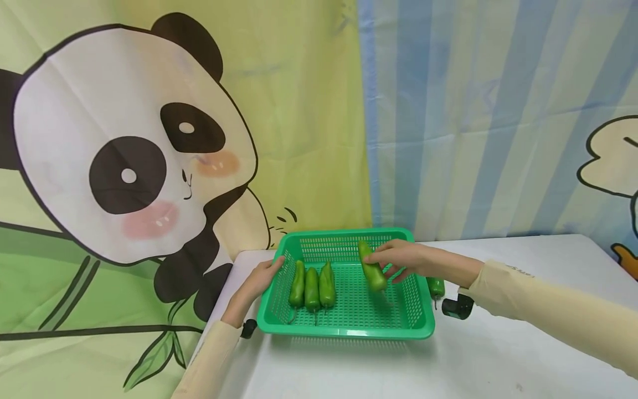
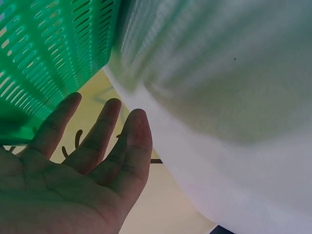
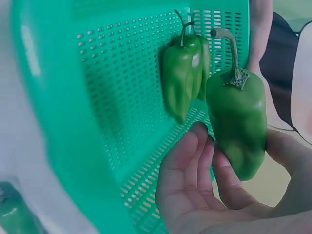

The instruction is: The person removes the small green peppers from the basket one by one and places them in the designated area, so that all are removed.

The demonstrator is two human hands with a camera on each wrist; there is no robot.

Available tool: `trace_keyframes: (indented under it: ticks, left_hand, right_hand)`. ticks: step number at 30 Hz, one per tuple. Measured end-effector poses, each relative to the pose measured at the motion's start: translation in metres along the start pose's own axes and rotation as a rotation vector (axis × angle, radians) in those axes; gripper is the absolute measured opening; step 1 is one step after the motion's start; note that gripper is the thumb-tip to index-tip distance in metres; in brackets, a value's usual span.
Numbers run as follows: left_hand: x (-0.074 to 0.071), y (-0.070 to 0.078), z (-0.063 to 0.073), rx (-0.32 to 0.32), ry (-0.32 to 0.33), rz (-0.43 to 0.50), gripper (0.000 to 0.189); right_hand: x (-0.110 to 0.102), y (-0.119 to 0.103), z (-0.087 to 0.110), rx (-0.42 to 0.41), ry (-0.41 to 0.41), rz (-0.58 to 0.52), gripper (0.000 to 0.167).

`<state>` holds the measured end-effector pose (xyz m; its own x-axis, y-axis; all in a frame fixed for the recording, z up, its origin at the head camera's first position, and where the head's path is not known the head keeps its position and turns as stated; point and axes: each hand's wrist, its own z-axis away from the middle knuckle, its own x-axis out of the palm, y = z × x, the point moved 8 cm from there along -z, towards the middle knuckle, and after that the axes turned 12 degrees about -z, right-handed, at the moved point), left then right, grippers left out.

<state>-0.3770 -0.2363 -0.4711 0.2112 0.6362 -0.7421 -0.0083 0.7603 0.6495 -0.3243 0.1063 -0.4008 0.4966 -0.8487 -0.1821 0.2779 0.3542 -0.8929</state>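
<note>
A green plastic basket [image 1: 349, 332] with slotted walls stands on the white table. My left hand [image 1: 260, 277] holds its left rim, thumb over the top. In the left wrist view the fingers [image 2: 134, 151] extend loosely along the outside of the wall. My right hand [image 1: 401, 258] is over the basket's right half and pinches a green pepper [image 1: 372, 270] between thumb and fingers; its stem points toward me. Several more green peppers [image 1: 312, 289] lie side by side in the left part of the basket, stems toward the near wall.
Outside the basket, by its right wall, lies another green pepper [image 1: 436, 287], partly hidden by the right forearm. The white table [image 1: 538, 338] reaches out to the right. A curtain [image 1: 309, 122] with a panda print hangs behind the table and along its left side.
</note>
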Motion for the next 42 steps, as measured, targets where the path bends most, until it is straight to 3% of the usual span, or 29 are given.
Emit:
trace_keyframes:
  ticks: [13,25,36,42]
  left_hand:
    - [0.001,-0.001,0.000,-0.001,0.004,-0.013,0.067]
    - [0.001,-0.002,0.000,0.006,0.002,0.003,0.067]
    - [0.001,-0.002,0.001,-0.006,0.006,0.000,0.065]
    - [0.001,-0.003,0.001,-0.010,0.008,-0.007,0.066]
  right_hand:
    - [-0.031,0.012,0.029,-0.019,-0.031,-0.068,0.062]
    - [-0.062,0.028,0.048,-0.031,-0.038,-0.094,0.060]
    - [-0.107,0.044,0.054,0.007,0.026,-0.091,0.061]
    - [-0.124,0.064,0.049,0.038,0.044,-0.071,0.057]
